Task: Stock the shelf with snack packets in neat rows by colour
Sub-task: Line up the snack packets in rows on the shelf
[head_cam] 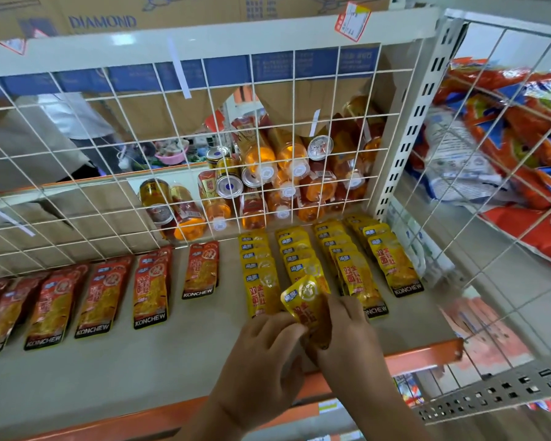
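At lower centre, the left hand [261, 354] and right hand [347, 335] pinch one yellow packet [306, 302] above the shelf [140, 377].

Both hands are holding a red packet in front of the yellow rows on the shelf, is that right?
Not quite. The packet is yellow, not red, as the head view shows. The left hand and the right hand both hold it in front of the yellow rows on the shelf.
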Tool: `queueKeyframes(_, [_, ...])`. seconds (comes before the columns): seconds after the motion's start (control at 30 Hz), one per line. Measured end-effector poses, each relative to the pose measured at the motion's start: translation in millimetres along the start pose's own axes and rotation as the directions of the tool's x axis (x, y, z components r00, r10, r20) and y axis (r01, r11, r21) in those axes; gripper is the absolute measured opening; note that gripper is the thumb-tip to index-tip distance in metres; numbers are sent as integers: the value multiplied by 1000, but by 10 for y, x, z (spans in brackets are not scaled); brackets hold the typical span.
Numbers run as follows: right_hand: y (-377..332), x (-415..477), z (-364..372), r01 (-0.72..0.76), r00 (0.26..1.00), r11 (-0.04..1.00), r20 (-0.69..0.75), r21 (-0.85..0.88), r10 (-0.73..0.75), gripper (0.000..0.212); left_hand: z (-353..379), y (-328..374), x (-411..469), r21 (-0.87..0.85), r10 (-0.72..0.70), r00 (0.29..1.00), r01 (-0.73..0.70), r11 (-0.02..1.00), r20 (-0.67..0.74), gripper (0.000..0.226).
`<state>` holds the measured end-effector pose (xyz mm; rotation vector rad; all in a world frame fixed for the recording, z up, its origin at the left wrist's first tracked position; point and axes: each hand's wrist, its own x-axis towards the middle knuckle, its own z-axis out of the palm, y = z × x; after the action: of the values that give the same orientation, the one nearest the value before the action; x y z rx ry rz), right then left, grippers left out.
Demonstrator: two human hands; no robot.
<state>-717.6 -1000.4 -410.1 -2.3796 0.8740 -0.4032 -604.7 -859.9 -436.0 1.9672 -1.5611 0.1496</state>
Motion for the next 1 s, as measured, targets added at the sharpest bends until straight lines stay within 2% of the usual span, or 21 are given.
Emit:
queueKeyframes(0.13, [73,95,-49,-29,996,1000,-88,-3,29,76,-6,8,38,86,10,1000,-11,996,15,56])
queueKeyframes(0.27, [444,363,-335,-167,953,986,-257,5,162,77,39,-7,67,203,-80,996,87,975,-44,54])
queueKeyframes(0.37, [745,549,-560,-283,923,959,-273,-6,271,76,63,-35,71,240,-131,990,141,961,-54,55])
queueKeyframes(0.6, [991,635,-590,-298,911,950,-325,-88,255,57,74,-34,74,253,-152,987,160,954,-52,55])
queueKeyframes(1.0, [1024,712,-542,-320,912,938,-311,-135,267,55,23,13,114,282,-271,962,272,920,-46,57])
